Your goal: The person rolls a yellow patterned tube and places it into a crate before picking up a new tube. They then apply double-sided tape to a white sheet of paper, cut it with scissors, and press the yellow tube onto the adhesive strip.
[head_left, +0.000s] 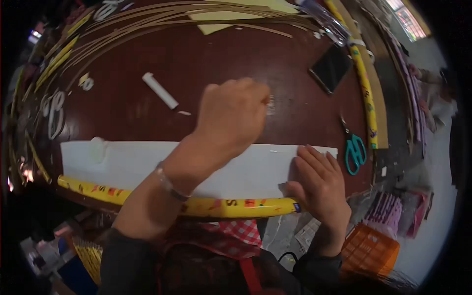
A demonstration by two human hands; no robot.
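A long white sheet (pixel 118 162) lies along the front of the dark red table. My left hand (pixel 231 115) is raised over the sheet's far edge, fingers curled closed; whatever they hold, if anything, is hidden. On the sheet's right end my right hand (pixel 319 182) lies flat, fingers spread, its thumb near the end of a yellow printed roll (pixel 241 207). That roll runs along the sheet's near edge, passing under my left forearm. A round whitish piece (pixel 98 149) rests on the sheet's left part.
Teal-handled scissors (pixel 355 153) and a black phone (pixel 331 68) lie at right. A white strip (pixel 160 91) is beyond the sheet. Brown strips (pixel 162 18) cross the far side. An orange crate (pixel 371 250) stands below right. Another person (pixel 437 105) is at far right.
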